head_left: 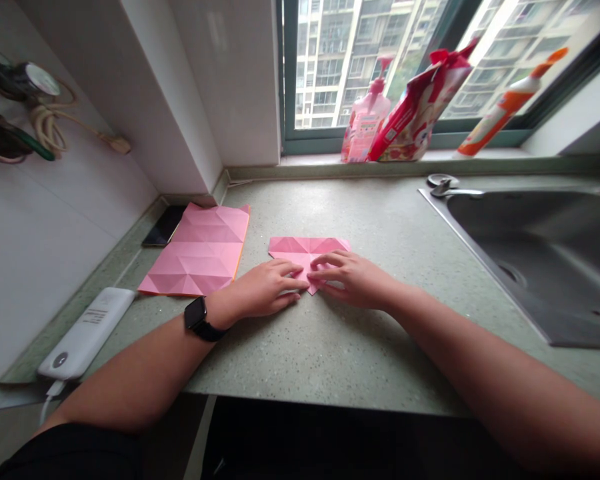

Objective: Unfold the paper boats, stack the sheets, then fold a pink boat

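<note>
A small folded piece of pink paper (309,245) lies on the counter in front of me, creased, with a band along its far edge and a point toward me. From the left, my left hand (266,288) rests its fingertips on the paper's near part, fingers stretched and a little apart. My right hand (353,279) comes from the right, its bent fingers spread and touching the paper close to the middle. Both hands hide parts of its near sides. On my left wrist is a black watch (196,312).
Left of the hands lies a larger creased pink sheet (205,243), orange at its edges, beside a dark phone (164,225). A white power bank (87,333) with a cable is nearer. The sink (485,293) is right; a pump bottle (365,123), red bag (420,110) and orange-white bottle (503,110) stand at the window.
</note>
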`<state>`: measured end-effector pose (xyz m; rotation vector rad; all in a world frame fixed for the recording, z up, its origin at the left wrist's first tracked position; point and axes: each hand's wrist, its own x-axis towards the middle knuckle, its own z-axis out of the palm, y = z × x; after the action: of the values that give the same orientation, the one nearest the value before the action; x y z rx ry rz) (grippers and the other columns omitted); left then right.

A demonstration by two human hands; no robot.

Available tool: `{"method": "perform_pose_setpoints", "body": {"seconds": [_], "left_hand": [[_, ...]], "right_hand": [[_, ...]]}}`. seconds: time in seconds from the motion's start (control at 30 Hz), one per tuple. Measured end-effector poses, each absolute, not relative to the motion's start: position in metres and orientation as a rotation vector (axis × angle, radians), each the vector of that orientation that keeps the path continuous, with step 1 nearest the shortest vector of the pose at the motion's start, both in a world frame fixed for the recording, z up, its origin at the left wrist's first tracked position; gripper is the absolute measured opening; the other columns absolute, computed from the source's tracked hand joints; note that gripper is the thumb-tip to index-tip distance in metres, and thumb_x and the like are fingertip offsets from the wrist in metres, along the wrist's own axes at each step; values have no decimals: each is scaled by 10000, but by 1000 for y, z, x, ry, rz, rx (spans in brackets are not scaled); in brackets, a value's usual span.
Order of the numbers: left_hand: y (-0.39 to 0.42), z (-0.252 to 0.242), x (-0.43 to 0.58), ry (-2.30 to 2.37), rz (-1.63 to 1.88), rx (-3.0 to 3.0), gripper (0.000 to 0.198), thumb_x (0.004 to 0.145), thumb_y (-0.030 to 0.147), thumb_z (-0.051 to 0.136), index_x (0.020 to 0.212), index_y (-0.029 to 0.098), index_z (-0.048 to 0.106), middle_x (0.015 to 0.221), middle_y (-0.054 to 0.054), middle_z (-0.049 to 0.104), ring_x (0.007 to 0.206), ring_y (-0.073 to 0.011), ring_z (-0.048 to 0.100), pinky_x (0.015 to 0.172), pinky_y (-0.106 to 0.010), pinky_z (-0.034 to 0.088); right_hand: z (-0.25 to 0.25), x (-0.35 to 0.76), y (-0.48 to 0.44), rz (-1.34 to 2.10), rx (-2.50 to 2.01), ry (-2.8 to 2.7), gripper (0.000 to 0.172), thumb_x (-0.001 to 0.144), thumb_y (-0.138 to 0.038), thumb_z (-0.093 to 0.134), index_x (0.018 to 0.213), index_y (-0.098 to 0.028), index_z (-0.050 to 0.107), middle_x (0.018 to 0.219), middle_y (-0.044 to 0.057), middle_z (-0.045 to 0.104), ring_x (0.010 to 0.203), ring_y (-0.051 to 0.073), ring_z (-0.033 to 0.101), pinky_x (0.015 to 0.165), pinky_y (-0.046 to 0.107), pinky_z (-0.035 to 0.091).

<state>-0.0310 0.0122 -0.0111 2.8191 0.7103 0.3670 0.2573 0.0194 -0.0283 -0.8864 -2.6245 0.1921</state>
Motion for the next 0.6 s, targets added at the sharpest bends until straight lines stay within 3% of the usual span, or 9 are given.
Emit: {"method": "perform_pose_setpoints", "body": {"seconds": [0.27, 0.6], "left_hand": [[3, -6, -28, 644, 394, 2829, 298, 1057, 414, 718, 1288, 257, 821, 1405, -150, 711, 1320, -324, 653, 1179, -531, 504], [2, -5, -26, 774, 350, 2820, 244, 1073, 352, 692, 1273, 304, 822, 1382, -94, 741, 1270, -290, 677, 1132, -494, 525]], "right_hand": [[-27, 255, 16, 203, -915, -2636, 199, 1007, -302, 756, 1182, -328, 848, 1277, 75, 780, 1121, 249, 730, 1007, 456, 617], [-23, 254, 16, 237, -914, -2646, 151, 1020, -304, 734, 1107, -307, 858, 1251, 74, 790, 1098, 245, 743, 985, 444, 623]]}}
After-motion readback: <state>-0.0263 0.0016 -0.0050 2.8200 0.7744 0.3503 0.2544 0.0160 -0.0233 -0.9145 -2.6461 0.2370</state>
